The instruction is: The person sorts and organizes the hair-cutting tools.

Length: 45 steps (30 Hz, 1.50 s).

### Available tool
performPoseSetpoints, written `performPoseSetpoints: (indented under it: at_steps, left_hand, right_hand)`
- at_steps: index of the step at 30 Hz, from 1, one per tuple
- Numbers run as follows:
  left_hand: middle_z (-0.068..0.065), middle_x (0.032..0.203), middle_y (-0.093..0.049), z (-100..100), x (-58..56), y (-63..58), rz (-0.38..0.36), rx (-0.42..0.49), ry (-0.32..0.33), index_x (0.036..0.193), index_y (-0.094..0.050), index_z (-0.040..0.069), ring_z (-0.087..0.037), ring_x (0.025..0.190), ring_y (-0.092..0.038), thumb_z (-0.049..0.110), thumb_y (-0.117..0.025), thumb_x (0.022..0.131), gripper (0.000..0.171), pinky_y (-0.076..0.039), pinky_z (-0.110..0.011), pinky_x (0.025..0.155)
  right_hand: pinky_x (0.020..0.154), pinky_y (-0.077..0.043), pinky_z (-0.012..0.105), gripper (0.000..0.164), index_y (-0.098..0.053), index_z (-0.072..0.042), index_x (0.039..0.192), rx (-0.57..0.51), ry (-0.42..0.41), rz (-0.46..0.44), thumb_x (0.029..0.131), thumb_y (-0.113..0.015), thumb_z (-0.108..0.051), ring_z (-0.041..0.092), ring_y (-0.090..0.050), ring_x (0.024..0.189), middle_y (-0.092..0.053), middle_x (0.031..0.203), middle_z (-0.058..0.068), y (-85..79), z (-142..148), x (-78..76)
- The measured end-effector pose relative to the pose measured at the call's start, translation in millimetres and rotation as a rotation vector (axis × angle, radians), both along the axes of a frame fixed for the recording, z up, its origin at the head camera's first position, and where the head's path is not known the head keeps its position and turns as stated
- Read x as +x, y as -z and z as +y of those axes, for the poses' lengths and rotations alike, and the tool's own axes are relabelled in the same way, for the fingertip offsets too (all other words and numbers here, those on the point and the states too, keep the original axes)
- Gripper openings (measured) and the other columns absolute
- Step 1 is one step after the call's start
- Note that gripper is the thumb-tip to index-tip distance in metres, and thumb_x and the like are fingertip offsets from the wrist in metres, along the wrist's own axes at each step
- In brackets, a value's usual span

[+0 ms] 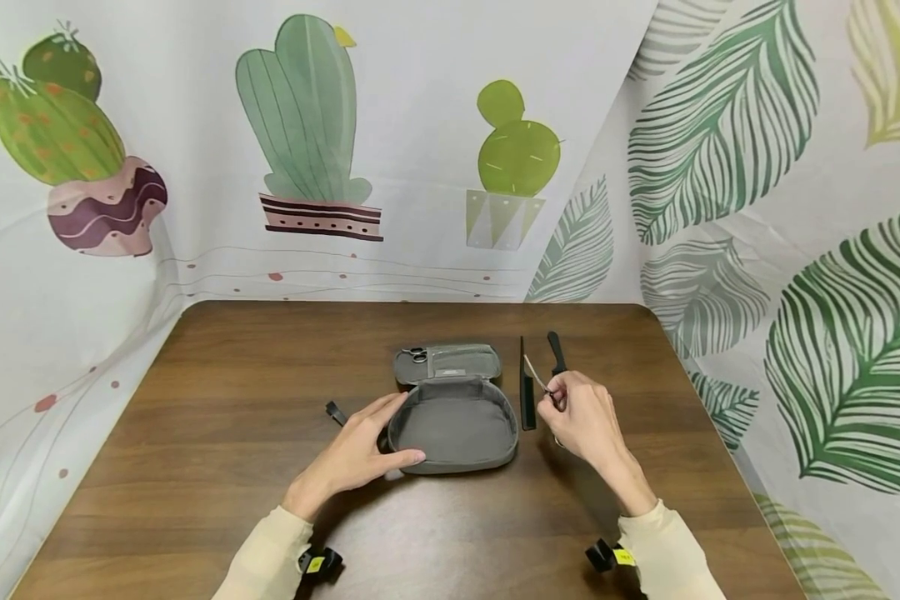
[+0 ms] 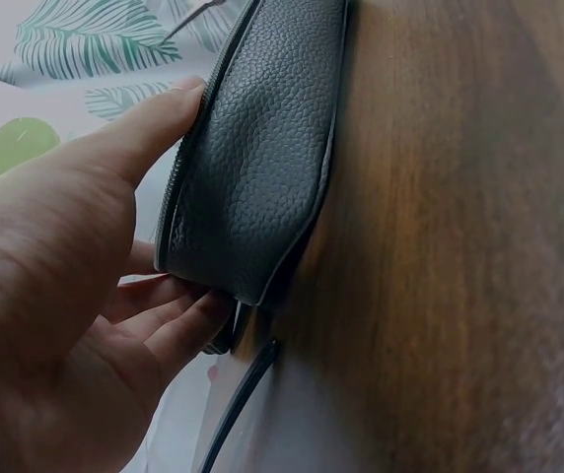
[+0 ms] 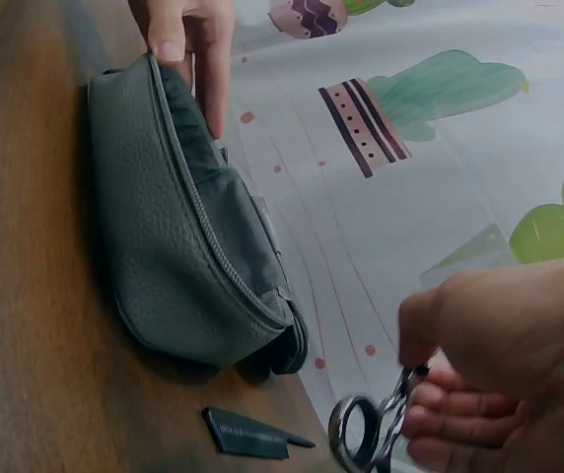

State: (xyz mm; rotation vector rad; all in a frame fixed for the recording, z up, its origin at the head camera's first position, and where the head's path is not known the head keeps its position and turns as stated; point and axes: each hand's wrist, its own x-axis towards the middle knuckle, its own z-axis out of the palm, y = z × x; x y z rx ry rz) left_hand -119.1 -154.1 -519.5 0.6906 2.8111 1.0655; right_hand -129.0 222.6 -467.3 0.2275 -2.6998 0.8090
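A grey zip case point(image 1: 457, 467) lies open on the table, its lid folded back. At its left end my left hand point(image 1: 360, 446) grips the wall, with the thumb on the zipped rim and the fingers around the side, as the left wrist view shows. My right hand point(image 1: 587, 417) pinches a pair of metal scissors point(image 3: 356, 431) by the finger loops, to the right of the case. Their blades point up and left, over a black comb point(image 1: 527, 404). Inside the lid, small silver scissors point(image 1: 417, 355) sit beside a clear pocket point(image 1: 461, 360).
Beyond the right hand lies a thing with a black handle point(image 1: 555, 348), partly hidden by that hand. A dark, strap-like piece point(image 1: 335, 412) sticks out left of the left hand. Printed cloth point(image 1: 420, 150) hangs behind the wooden table point(image 1: 217, 375).
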Motion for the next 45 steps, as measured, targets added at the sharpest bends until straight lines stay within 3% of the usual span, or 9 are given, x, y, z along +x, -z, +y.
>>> performPoseSetpoints:
  at_steps: [6,14,18,26,34,40,45]
  left_hand:
    - [-0.031,0.173,-0.048,0,0.4,1.0,0.005,0.016,0.008,0.173,-0.043,0.003,-0.052,0.157,-0.053,0.054,-0.087,0.098,0.101,-0.051,-0.069,0.123]
    - [-0.032,0.173,-0.048,-1,1.1,0.3,-0.002,0.009,0.001,0.174,-0.043,0.005,-0.053,0.158,-0.052,0.056,-0.087,0.097,0.102,-0.050,-0.070,0.124]
    - [-0.031,0.173,-0.049,-2,0.9,0.3,-0.003,0.004,-0.001,0.174,-0.043,0.006,-0.053,0.158,-0.053,0.057,-0.087,0.097,0.102,-0.050,-0.069,0.124]
    - [-0.030,0.173,-0.048,-2,0.8,0.4,-0.003,0.013,0.005,0.174,-0.043,0.006,-0.053,0.158,-0.052,0.056,-0.087,0.097,0.101,-0.050,-0.070,0.124]
    - [-0.030,0.174,-0.048,-3,0.4,-0.5,-0.015,0.016,0.002,0.174,-0.043,0.007,-0.052,0.159,-0.052,0.057,-0.087,0.097,0.102,-0.050,-0.069,0.124]
    - [-0.026,0.175,-0.048,-3,0.9,-1.6,-0.030,0.018,0.003,0.174,-0.043,0.007,-0.050,0.160,-0.050,0.057,-0.087,0.097,0.102,-0.049,-0.070,0.125]
    - [-0.024,0.176,-0.048,-3,1.5,-2.3,-0.037,0.014,-0.007,0.174,-0.043,0.007,-0.050,0.160,-0.050,0.058,-0.087,0.096,0.102,-0.048,-0.070,0.126]
  right_hand:
    - [0.067,-0.051,0.017,0.009,-0.074,-0.008,0.095,-0.160,-0.069,0.130,0.088,-0.079,-0.003,0.015,-0.067,0.073,-0.072,0.084,0.004,-1.4,-7,-4.9]
    - [0.074,-0.056,0.015,0.011,-0.076,-0.002,0.101,-0.451,-0.216,0.224,0.093,-0.078,0.006,0.006,-0.067,0.081,-0.075,0.088,0.007,-2.6,-16,-14.7]
    - [0.080,-0.059,0.014,0.012,-0.074,0.004,0.104,-0.625,-0.282,0.236,0.096,-0.076,0.013,0.003,-0.068,0.087,-0.073,0.096,0.014,-1.3,-22,-17.9]
    - [0.086,-0.062,0.013,0.010,-0.070,0.013,0.109,-0.835,-0.290,0.159,0.099,-0.072,0.014,0.001,-0.072,0.092,-0.072,0.103,-0.008,-5.0,-35,-20.5]
    - [0.095,-0.062,0.015,0.018,-0.059,0.027,0.118,-1.007,-0.440,0.185,0.100,-0.062,0.022,0.003,-0.075,0.102,-0.077,0.115,-0.005,-6.6,-44,-27.5]
    - [0.095,-0.062,0.016,0.020,-0.067,0.017,0.120,-1.113,-0.518,0.210,0.102,-0.058,0.022,0.004,-0.077,0.107,-0.079,0.119,-0.003,-8.0,-54,-32.1]
    - [0.102,-0.062,0.022,0.032,-0.071,0.003,0.121,-1.284,-0.630,0.201,0.105,-0.052,0.022,0.011,-0.077,0.108,-0.077,0.118,0.004,-9.6,-64,-34.9]
